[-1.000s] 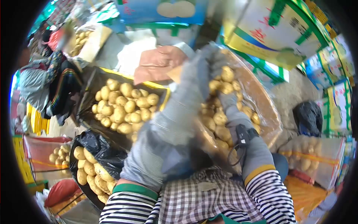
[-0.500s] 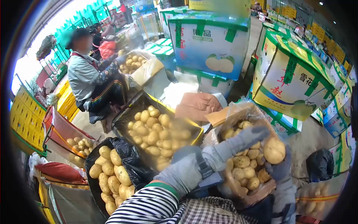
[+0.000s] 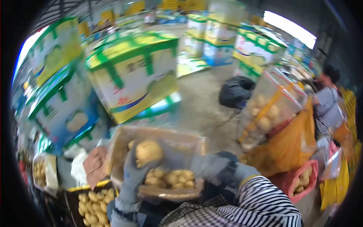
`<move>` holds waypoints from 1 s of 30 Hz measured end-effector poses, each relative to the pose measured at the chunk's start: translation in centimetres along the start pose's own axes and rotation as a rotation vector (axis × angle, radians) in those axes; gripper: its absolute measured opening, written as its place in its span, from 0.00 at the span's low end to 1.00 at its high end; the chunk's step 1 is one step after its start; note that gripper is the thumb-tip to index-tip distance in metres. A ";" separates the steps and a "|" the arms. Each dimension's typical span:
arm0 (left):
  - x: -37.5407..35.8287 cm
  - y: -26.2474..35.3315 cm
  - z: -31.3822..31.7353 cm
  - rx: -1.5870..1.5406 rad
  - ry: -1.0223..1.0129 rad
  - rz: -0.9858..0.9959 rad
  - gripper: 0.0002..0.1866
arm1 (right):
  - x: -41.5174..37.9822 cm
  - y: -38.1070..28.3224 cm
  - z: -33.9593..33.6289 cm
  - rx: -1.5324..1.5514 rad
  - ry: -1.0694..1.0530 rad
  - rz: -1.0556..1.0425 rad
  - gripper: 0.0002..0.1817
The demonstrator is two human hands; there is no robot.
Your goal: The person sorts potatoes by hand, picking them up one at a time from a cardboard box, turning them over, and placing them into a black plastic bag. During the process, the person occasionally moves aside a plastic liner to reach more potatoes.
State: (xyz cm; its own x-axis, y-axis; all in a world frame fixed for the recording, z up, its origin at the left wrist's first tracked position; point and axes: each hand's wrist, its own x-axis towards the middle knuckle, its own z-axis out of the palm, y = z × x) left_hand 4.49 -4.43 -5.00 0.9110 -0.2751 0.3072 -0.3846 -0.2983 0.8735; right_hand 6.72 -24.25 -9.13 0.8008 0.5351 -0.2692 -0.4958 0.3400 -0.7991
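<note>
My left hand (image 3: 137, 166), in a grey glove, holds a large potato (image 3: 149, 151) above the left part of an open cardboard box (image 3: 123, 142). The box is lined with clear plastic, and smaller potatoes (image 3: 179, 178) lie inside. Over the box's right side is my gloved right hand (image 3: 210, 164), coming from a striped sleeve; motion smears its fingers. A dark crate (image 3: 72, 204) with a yellow rim holds more potatoes at lower left.
Taped fruit cartons (image 3: 138, 72) stand behind the box. A black bag (image 3: 236, 92) lies on the floor. At right are a mesh sack (image 3: 261, 109), an orange sack (image 3: 291, 140) and a pink sack (image 3: 313, 174) of potatoes. A person (image 3: 327, 102) in stripes is at far right.
The view has swung to the right. The large potato was at my right hand and is now in my left hand. My left arm no longer reaches across the box.
</note>
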 end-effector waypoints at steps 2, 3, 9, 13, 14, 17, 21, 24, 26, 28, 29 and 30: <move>0.8 -0.9 0.5 0.201 0.037 0.164 0.53 | -0.6 -0.2 -0.4 0.002 0.060 0.027 0.44; 0.9 -0.2 0.4 0.181 0.038 0.143 0.53 | -2.0 -2.0 1.2 -0.066 0.078 0.047 0.46; 0.3 1.7 -0.8 0.048 -0.087 0.146 0.52 | -2.5 -2.1 1.4 0.110 -0.015 0.002 0.42; -0.6 1.1 -1.1 -0.266 -0.078 0.029 0.43 | -3.0 -1.6 2.9 -0.059 -0.153 -0.390 0.32; -0.9 1.2 -1.6 -0.223 -0.142 -0.092 0.42 | -3.9 -2.8 3.8 0.091 -0.168 -0.287 0.33; -1.1 1.2 -1.6 -0.464 -0.220 -0.050 0.36 | -5.4 -5.0 5.7 -0.030 -0.145 -0.372 0.48; -0.9 3.4 -2.9 -0.665 -0.240 -0.209 0.39 | -4.5 -5.1 5.1 -0.575 -0.102 -0.649 0.59; -0.6 4.6 -3.5 -0.625 -0.220 -0.156 0.42 | -4.2 -4.8 4.3 -0.757 -0.025 -0.729 0.62; -0.4 4.1 -3.1 -0.711 -0.191 -0.238 0.42 | -4.5 -5.2 5.0 -0.861 0.026 -0.769 0.62; -0.2 3.5 -2.9 -0.897 -0.243 -0.313 0.40 | -4.5 -5.1 5.1 -0.888 0.061 -0.799 0.60; -0.2 3.0 -2.8 -1.041 -0.307 -0.348 0.38 | -4.4 -4.7 4.9 -0.861 0.068 -0.807 0.57; -0.2 2.5 -2.8 -1.185 -0.371 -0.383 0.37 | -4.4 -4.4 4.8 -0.833 0.074 -0.815 0.55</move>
State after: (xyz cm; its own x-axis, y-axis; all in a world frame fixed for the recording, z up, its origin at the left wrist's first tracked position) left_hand 3.74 -2.59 -1.84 0.7648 -0.6442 0.0097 0.4273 0.5185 0.7407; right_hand 3.76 -24.36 -1.87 0.8117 0.3367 0.4772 0.5257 -0.0650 -0.8482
